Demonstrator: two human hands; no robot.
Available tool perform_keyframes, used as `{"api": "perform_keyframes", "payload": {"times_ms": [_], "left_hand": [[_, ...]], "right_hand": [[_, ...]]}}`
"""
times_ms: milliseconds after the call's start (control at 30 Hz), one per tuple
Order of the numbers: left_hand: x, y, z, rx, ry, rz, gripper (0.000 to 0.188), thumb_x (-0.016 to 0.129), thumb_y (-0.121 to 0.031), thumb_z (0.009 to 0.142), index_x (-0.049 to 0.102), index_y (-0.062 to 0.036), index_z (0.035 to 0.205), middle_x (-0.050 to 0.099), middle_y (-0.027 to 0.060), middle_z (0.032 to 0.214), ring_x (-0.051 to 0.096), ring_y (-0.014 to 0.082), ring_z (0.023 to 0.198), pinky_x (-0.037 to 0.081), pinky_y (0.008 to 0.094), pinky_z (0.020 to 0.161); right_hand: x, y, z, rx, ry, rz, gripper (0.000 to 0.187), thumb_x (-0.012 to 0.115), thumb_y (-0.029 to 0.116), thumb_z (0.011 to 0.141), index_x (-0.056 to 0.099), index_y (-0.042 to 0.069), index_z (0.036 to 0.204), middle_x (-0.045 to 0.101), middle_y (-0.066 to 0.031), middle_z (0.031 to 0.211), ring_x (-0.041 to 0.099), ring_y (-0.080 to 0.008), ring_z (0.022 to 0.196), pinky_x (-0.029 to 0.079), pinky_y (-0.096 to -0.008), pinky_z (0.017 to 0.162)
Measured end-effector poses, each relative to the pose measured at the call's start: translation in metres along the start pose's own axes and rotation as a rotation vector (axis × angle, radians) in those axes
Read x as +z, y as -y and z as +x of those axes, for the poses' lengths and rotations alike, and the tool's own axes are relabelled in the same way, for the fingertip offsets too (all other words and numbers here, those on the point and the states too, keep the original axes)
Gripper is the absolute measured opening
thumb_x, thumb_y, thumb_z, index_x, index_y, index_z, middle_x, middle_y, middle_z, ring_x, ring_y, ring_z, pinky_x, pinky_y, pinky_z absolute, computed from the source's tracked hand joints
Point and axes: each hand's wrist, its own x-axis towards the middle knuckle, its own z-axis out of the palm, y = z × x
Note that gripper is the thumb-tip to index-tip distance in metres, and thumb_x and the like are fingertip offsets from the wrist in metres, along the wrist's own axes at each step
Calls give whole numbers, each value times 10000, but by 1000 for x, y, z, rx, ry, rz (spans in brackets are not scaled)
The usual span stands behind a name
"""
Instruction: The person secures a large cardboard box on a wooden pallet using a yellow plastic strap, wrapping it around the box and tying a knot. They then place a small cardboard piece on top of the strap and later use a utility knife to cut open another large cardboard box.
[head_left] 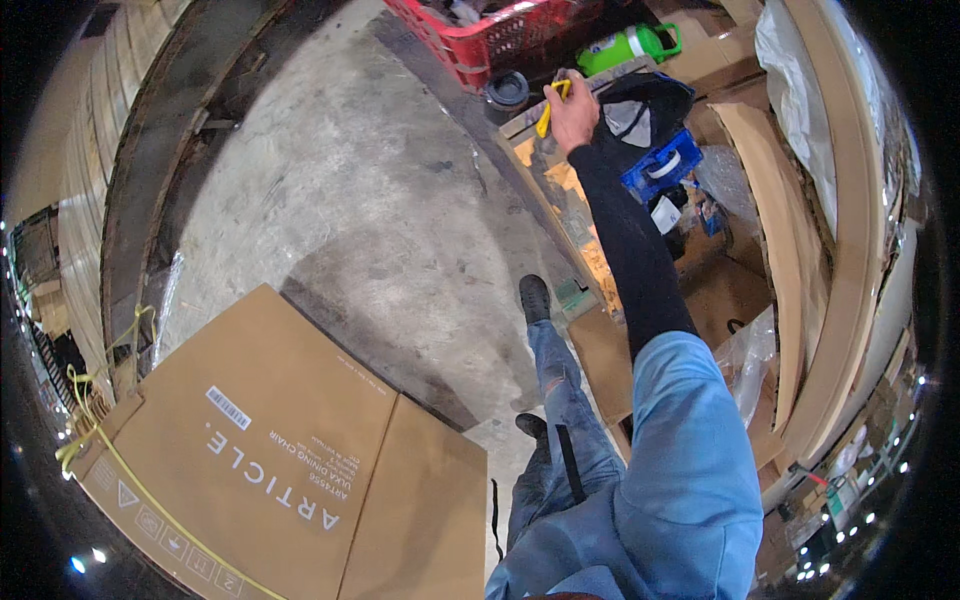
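Note:
My right hand (pixel 573 112), at the end of an outstretched arm in a black sleeve, is closed around a small yellow hand tool (pixel 545 121). Its exact kind is too small to make out. The hand is above the edge of a cluttered surface, between a dark lidded cup (pixel 508 90) and a black cap-like cloth item (pixel 660 105). Just beyond the fingers lies a green bottle (pixel 625 50) with a handle. A blue item with a white handle (pixel 663 166) sits nearer, beside my forearm. My left hand does not show.
A large cardboard box (pixel 330 440) with a yellow strap (pixel 150 490) stands at the lower left. At the top is a red plastic basket (pixel 465 45). Cardboard sheets (pixel 775 230) and clear plastic wrap (pixel 745 370) line the right. Concrete floor (pixel 380 170) runs between.

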Motion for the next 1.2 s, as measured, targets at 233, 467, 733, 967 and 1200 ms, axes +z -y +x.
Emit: {"api": "perform_keyframes", "payload": {"times_ms": [233, 467, 733, 967, 1200], "left_hand": [[-25, 92, 19, 29, -87, 5, 700, 563, -493, 923, 452, 37, 1367, 551, 256, 1267, 562, 353, 1084, 448, 405, 944], [-15, 111, 11, -7, -16, 254, 514, 617, -421, 864, 576, -81, 1247, 628, 229, 1110, 600, 311, 1023, 483, 444, 863], [-56, 93, -281, 399, -53, -1042, 618, 682, -283, 849, 451, -80, 1384, 449, 133, 1429, 405, 289, 1334, 374, 423, 1069], [135, 231, -664, -1029, -181, -1549, 459, 679, -172, 870, 515, 25, 1250, 540, 160, 1306, 602, 240, 1079, 538, 353, 832], [98, 399, -689, -1348, -408, -1774, 467, 651, -143, 898, 386, 85, 1209, 538, 214, 1271, 587, 202, 1076, 551, 309, 782]], "right_hand": [[-42, 117, -177, 621, 620, 825, 146, 641, 221, 916, 591, 85, 912, 585, 11, 799, 571, -100, 707, 479, -279, 589], [-132, 214, -445, 886, 1844, 534, 192, 631, 251, 922, 593, 83, 1008, 609, 4, 829, 594, -120, 735, 503, -273, 661], [-272, 221, -622, 488, 2464, 106, 160, 550, 150, 946, 520, 46, 1064, 612, -77, 823, 623, -206, 660, 543, -359, 591], [-434, 150, -767, 64, 2856, -590, 455, 564, 13, 909, 420, 51, 1339, 548, -134, 1166, 616, -269, 1029, 560, -416, 860], [-574, 188, -972, 32, 3168, -632, 575, 566, 36, 925, 333, 53, 1450, 516, -108, 1285, 600, -232, 1069, 550, -366, 857]]}}
